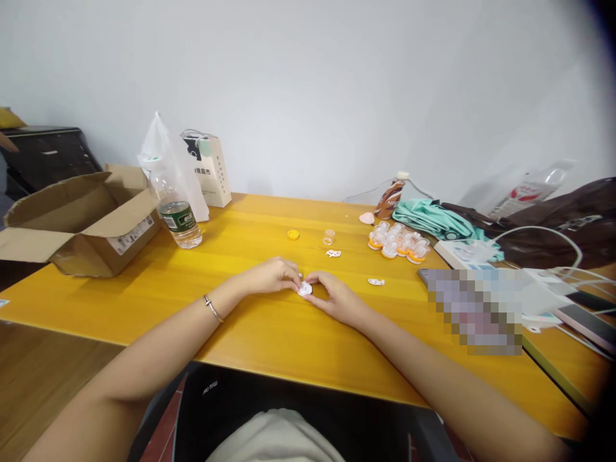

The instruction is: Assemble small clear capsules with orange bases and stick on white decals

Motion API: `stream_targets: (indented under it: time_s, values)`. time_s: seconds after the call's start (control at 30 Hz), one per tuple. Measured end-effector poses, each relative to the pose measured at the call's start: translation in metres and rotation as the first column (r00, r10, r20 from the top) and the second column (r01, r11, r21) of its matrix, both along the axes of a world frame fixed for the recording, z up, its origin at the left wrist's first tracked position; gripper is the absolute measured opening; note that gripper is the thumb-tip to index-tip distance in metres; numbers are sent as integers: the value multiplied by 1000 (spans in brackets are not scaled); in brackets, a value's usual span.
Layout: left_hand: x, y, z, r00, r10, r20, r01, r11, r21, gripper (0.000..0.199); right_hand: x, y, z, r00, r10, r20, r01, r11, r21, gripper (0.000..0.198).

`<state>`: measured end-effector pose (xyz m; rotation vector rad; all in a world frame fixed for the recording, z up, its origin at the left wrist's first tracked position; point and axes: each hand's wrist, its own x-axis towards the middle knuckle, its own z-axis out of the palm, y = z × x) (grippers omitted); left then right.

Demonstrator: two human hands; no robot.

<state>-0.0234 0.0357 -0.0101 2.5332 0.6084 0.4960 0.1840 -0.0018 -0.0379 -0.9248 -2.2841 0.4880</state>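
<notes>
Between my two hands, just above or on the tabletop, is a small white roundish piece (pixel 305 289) whose kind I cannot make out. My left hand (pixel 278 276) pinches its left side with the fingertips. From the right, my right hand (pixel 335 298) grips it between thumb and index finger. Beyond the hands lie a small yellow round cap (pixel 293 235), a small clear cup (pixel 328 237) and a white cut-out with dark marks (pixel 333 253). Another white cut-out (pixel 376 282) rests to the right of my right hand.
Clustered clear containers with orange bases (pixel 398 244) stand at right, by a brown drink bottle (pixel 391 196) and teal fabric (pixel 428 218). A pixelated flat device (pixel 471 311) lies nearer. An open cardboard box (pixel 96 224), water bottle (pixel 178 215) and paper bag (pixel 216 173) stand left.
</notes>
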Motion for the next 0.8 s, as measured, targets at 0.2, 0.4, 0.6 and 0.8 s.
stream_targets:
  time_s: [0.2,0.4,0.6,0.8]
  values:
    - [-2,1,2,998,61,24,-62,997,44,18,1,1,-1,1000,16,-12,-16,1000,-14,22]
    - [2,13,-9,957,284,58,-289,952,98,20,2,2,-2,1000,6,-16,-7,999,-45,32]
    - [9,18,-18,959,283,25,-284,958,32,17,1,0,4,994,-41,-106,28,992,-121,29]
    - [9,13,-14,953,302,-33,-288,932,222,19,2,6,2,967,-105,-231,72,986,-148,24]
